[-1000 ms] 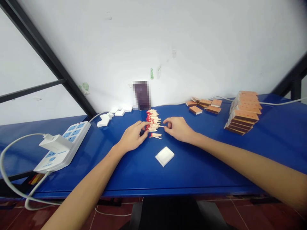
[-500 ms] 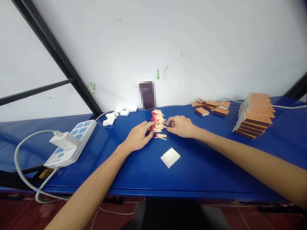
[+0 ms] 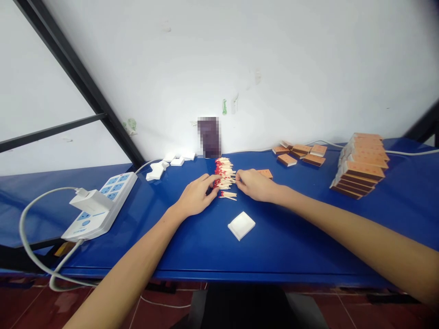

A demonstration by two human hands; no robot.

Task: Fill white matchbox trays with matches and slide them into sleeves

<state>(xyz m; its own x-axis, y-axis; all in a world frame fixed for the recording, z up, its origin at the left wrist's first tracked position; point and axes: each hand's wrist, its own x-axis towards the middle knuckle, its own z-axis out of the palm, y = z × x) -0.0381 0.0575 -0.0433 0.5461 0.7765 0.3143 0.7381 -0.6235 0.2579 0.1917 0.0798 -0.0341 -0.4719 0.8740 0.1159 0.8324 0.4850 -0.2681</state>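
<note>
A pile of red-headed matches (image 3: 224, 170) lies on the blue table, heads to the left. My left hand (image 3: 196, 195) is curved around the head side of the pile, thumb and forefinger on the near matches. At the stick ends, my right hand (image 3: 254, 184) has its fingers pinched together on matches; the exact ones are hidden. A few loose matches (image 3: 228, 195) lie apart just in front of the pile. Nearer to me is a white matchbox tray (image 3: 242, 225). Behind my right hand an orange matchbox (image 3: 265, 173) shows in part.
Several white trays (image 3: 157, 171) lie at the back left, near a power strip (image 3: 103, 205) with a plugged-in charger and cables. Orange matchboxes (image 3: 302, 151) are scattered at the back right, beside a tall stack of matchboxes (image 3: 361, 164). A blurred dark object (image 3: 210, 137) stands against the wall.
My right hand has shifted slightly down and turned, with its fingers still at the stick ends. More of the orange matchbox behind it shows. My left hand stays at the match heads.
</note>
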